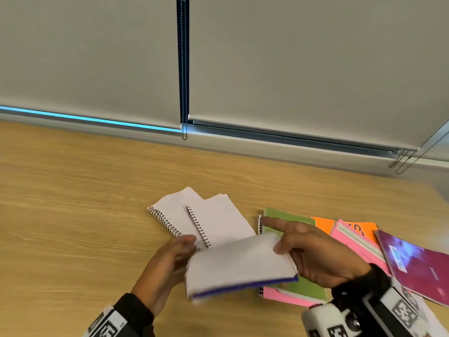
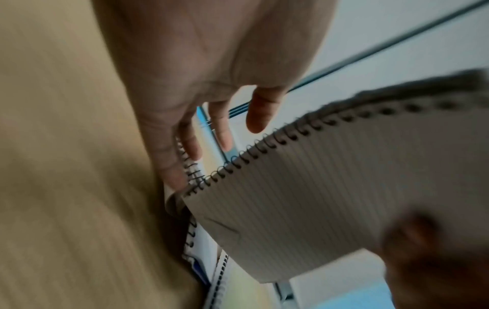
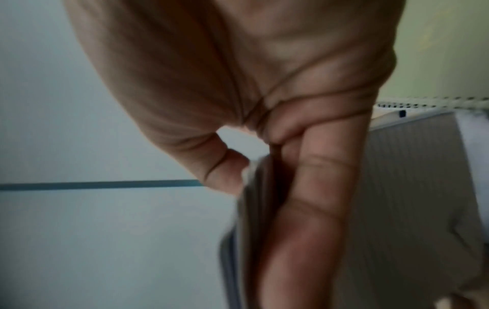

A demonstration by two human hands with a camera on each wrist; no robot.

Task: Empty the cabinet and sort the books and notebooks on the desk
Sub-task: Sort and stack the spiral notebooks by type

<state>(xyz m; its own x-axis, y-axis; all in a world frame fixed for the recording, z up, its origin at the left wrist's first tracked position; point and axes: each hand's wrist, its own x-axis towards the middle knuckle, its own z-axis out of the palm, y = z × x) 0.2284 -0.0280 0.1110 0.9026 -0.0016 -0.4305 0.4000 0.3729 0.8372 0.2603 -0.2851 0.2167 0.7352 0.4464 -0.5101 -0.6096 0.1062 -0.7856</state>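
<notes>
A spiral notebook (image 1: 240, 268) with lined white pages and a blue-purple cover hangs tilted just above the wooden desk (image 1: 73, 215). My right hand (image 1: 315, 251) pinches its right edge, thumb on top and index finger stretched out; the right wrist view shows the thumb and fingers (image 3: 317, 188) clamped on the pages (image 3: 410, 188). My left hand (image 1: 167, 261) is at the spiral side with straight fingers (image 2: 222, 133), beside the notebook (image 2: 317, 198). Two white spiral notebooks (image 1: 175, 215) (image 1: 223, 220) lie side by side behind it.
At the right lies an overlapping pile: a green spiral notebook (image 1: 291, 220), a pink one (image 1: 281, 296) under it, an orange one (image 1: 323, 224), a pink zip case (image 1: 354, 242) and a magenta book (image 1: 422, 266). Roller blinds (image 1: 291, 69) with bead chains close off the desk's far edge.
</notes>
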